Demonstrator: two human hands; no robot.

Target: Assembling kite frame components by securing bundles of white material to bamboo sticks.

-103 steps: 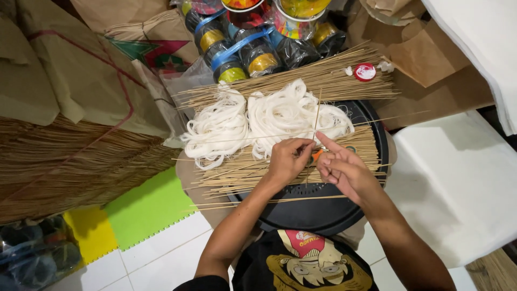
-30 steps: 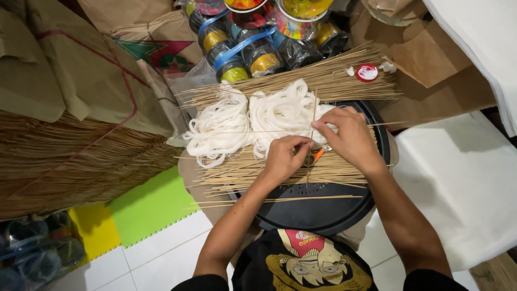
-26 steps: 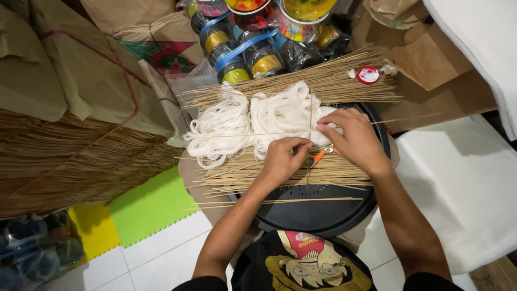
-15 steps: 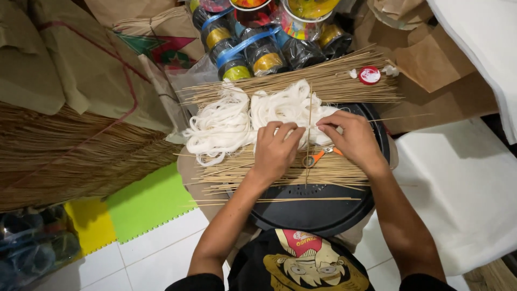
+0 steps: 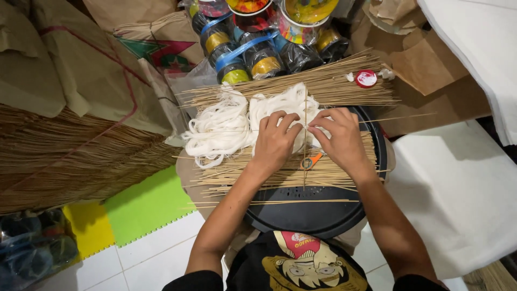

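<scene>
Bamboo-coloured thin sticks [image 5: 323, 173] lie in a flat layer across the middle of a round black tray [image 5: 309, 215] on the person's lap, low centre of the frame; a second bundle of sticks [image 5: 323, 86] lies across the tray's far edge, and one single upright stick [image 5: 305, 108] runs from the upper bundle down over the layer. White cord, two loose hanks [image 5: 226, 126], sits on the tray between the bundles. Left hand [image 5: 274, 143]: fingers curled down, tips pinched on the cord at the upright stick, centre of the frame. Right hand [image 5: 339, 141]: fingers likewise drawn together, tips meeting the left hand's at the same spot, apparently gripping cord and stick; exact hold hidden by the knuckles. Small orange-handled scissors [image 5: 312, 160] lie on the stick layer just below and between the two hands, untouched. Step in hand, as judged: tying or knotting white cord where the upright stick crosses another. Next move, as judged, calls for keeping the cord taut with one hand while the other draws the knot tight, the crossing not being allowed to slip; the scissors lie near for cutting. Surroundings: taped stack of lidded jars [image 5: 253, 43], upper centre; brown paper parcels [image 5: 81, 70], upper left; green and yellow foam mat [image 5: 145, 205], lower left; white cloth [image 5: 458, 183], right. Difference from half a second earlier: left hand has moved slightly rightward, closing up to the right hand; scissors and hanks unchanged.
</scene>
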